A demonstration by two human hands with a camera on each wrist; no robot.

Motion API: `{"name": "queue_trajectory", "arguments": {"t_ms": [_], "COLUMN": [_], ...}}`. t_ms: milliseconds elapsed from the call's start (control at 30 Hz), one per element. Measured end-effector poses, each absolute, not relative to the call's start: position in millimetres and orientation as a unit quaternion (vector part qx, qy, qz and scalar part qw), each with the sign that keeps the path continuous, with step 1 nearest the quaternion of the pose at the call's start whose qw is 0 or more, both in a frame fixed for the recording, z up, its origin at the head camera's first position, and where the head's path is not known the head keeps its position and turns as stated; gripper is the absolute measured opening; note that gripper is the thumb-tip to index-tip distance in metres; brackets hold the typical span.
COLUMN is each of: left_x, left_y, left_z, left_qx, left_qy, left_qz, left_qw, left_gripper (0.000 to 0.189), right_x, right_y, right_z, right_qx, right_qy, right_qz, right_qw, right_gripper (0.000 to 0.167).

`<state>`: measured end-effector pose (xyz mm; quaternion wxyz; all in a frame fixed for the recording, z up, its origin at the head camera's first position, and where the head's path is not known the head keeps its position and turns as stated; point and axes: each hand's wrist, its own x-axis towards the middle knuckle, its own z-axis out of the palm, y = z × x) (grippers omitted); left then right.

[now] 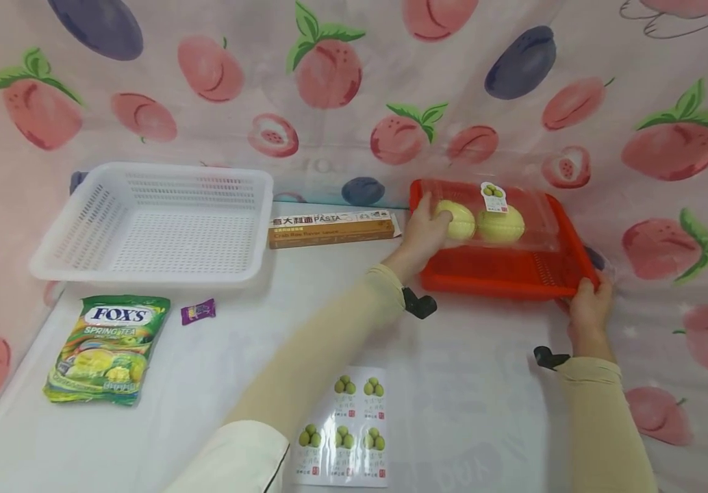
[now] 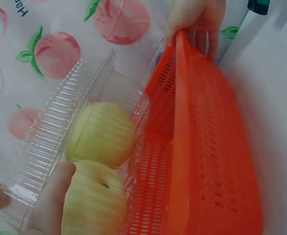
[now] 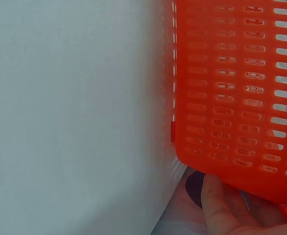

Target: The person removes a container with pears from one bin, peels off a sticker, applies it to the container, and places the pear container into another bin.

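Observation:
My left hand grips one end of a clear plastic clamshell box with two pale yellow-green fruits inside. A small fruit-print sticker is on the box's top. The box is over the red plastic basket, whose slotted wall also fills the right of the right wrist view. With curled fingers, my right hand holds the basket's rim at its near right corner. In the left wrist view, the left thumb presses on the clear plastic beside the fruits.
A white slotted basket stands at the back left. Beside it lies a pasta box. Nearer are a green Fox's candy bag, a small purple-wrapped sweet and, under the left arm, a sticker sheet. Fruit-print cloth hangs behind.

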<state>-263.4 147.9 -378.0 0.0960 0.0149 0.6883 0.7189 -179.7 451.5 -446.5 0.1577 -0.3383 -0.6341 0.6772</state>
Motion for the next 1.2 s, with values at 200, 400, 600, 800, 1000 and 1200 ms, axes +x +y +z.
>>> {"name": "queue_trajectory", "arguments": {"t_ms": [200, 400, 600, 800, 1000, 1200], "left_x": [-263, -267, -265, -265, -268, -270], "left_y": [160, 176, 189, 196, 200, 202], "left_z": [-384, -394, -403, -404, -403, -405], "left_qx": [0.014, -0.004, -0.023, -0.017, -0.029, -0.024], "left_qy": [0.716, 0.729, 0.722, 0.731, 0.705, 0.726], "left_qz": [0.691, 0.674, 0.677, 0.67, 0.693, 0.672], "left_qw": [0.099, 0.114, 0.14, 0.129, 0.149, 0.146], "left_gripper": [0.064, 0.064, 0.065, 0.064, 0.064, 0.064], "right_x": [-177, -177, -178, -179, -180, -179], "right_y": [451, 453, 452, 454, 452, 452], "right_z": [-448, -448, -450, -449, -447, -448], "right_qx": [-0.338, -0.328, -0.335, -0.338, -0.333, -0.33], "right_qy": [-0.635, -0.626, -0.633, -0.638, -0.64, -0.632], "right_qz": [0.678, 0.692, 0.682, 0.674, 0.674, 0.685], "right_qw": [0.149, 0.149, 0.149, 0.153, 0.157, 0.15], "right_gripper": [0.051, 0.051, 0.052, 0.051, 0.05, 0.05]}}
